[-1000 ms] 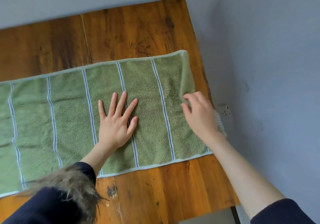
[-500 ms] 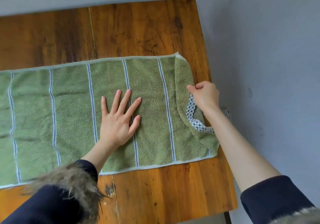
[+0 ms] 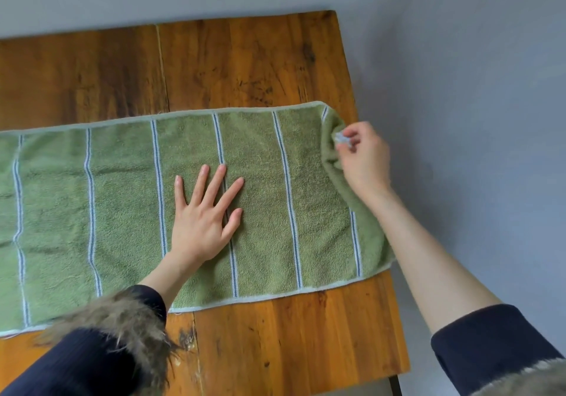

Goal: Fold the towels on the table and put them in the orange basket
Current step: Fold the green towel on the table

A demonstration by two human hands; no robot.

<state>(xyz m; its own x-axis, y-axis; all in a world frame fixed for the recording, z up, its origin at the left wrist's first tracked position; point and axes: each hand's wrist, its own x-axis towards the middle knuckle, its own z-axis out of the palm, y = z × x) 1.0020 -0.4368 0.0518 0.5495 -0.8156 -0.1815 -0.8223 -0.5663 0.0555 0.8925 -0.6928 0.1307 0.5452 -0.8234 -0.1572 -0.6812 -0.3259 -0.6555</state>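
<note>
A green towel (image 3: 275, 199) with thin blue-and-white stripes lies spread across a wooden worktop (image 3: 245, 59), running off the left edge of the view; its right end reaches the worktop's right edge. The left hand (image 3: 205, 218) rests flat on the middle of the towel, fingers straight and spread, pinning it; the right hand (image 3: 363, 157) pinches the towel's far right corner, fingers curled round a bunched fold of cloth with a pale scrap showing between them. The orange basket is not in view.

Risks, as a judgement: the pinch holds only one corner — pulling it over could drag the end crooked and leave a skewed fold; the bunched edge may crease; if the flat hand lifts early, the towel could slide toward the right edge and slip off.
</note>
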